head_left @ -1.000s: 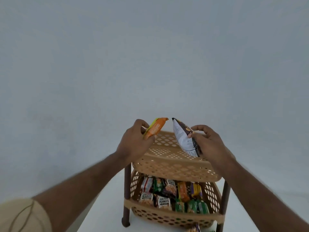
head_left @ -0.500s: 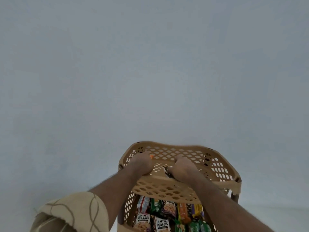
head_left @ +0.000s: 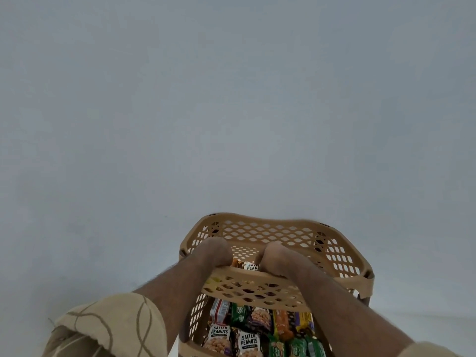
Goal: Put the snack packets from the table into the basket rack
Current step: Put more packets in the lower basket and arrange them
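With both my left hand (head_left: pixel 215 249) and right hand (head_left: pixel 277 256) down inside the top basket (head_left: pixel 342 266), grips hidden, I should set the peanut packet (head_left: pixel 249 265) between them flat, then lift clear.

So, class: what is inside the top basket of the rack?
Both hands reach into the top basket; a salted peanuts packet shows between them. The hands and front wall cover the rest.
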`<state>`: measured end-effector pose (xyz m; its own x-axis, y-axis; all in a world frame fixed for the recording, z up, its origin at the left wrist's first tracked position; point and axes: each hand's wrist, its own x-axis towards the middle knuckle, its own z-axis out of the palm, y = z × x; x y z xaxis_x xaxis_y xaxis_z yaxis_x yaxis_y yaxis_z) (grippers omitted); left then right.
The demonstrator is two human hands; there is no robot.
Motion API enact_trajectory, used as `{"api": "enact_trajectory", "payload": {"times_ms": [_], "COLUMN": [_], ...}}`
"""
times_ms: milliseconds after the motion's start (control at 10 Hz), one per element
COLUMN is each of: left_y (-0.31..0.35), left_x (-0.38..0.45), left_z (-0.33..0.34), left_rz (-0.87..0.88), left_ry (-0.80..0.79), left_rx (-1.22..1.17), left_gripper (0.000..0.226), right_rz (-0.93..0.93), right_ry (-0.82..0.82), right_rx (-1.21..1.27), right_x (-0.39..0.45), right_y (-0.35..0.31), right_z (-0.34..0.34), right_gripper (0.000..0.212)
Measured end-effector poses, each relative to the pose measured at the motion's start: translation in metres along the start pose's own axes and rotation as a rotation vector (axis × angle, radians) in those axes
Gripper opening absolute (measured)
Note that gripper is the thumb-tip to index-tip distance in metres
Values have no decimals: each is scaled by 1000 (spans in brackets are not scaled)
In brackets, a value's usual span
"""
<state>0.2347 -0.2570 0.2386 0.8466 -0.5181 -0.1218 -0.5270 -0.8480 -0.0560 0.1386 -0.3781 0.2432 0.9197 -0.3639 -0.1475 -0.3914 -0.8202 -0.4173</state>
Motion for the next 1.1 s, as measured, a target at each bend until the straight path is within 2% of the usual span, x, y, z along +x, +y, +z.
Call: {"api": "enact_trajectory", "payload": {"times_ms": [100, 300, 500, 600, 800, 1000, 1100], "left_y": [-4, -7, -6, -5, -8, -3, -3], "left_x": [7, 10, 16, 10, -2, -38, -53], "left_z": [5, 8, 9, 9, 10, 11, 15], "left_rz": [-73, -17, -33, -31, -119, -10, 90], "left_ry": [22, 57, 87, 130, 445, 755, 793], "left_rx": [-188, -123, -71, -82, -502, -789, -877], "left_gripper": [34, 29, 14, 15, 21, 27, 26], "right_rz": [0, -44, -33, -39, -53, -124, -192], "right_ry": [6, 30, 31, 59, 406, 610, 727], "right_rx": [-4, -25, 17, -9, 151, 200, 167], "right_x": [8, 20, 21, 20, -4, -46, -74], "right_y": [0, -3, -2, 0, 11, 35, 46], "right_z": [2, 8, 9, 8, -8, -10, -11], "right_gripper": [22, 22, 22, 18, 13, 17, 21]}}
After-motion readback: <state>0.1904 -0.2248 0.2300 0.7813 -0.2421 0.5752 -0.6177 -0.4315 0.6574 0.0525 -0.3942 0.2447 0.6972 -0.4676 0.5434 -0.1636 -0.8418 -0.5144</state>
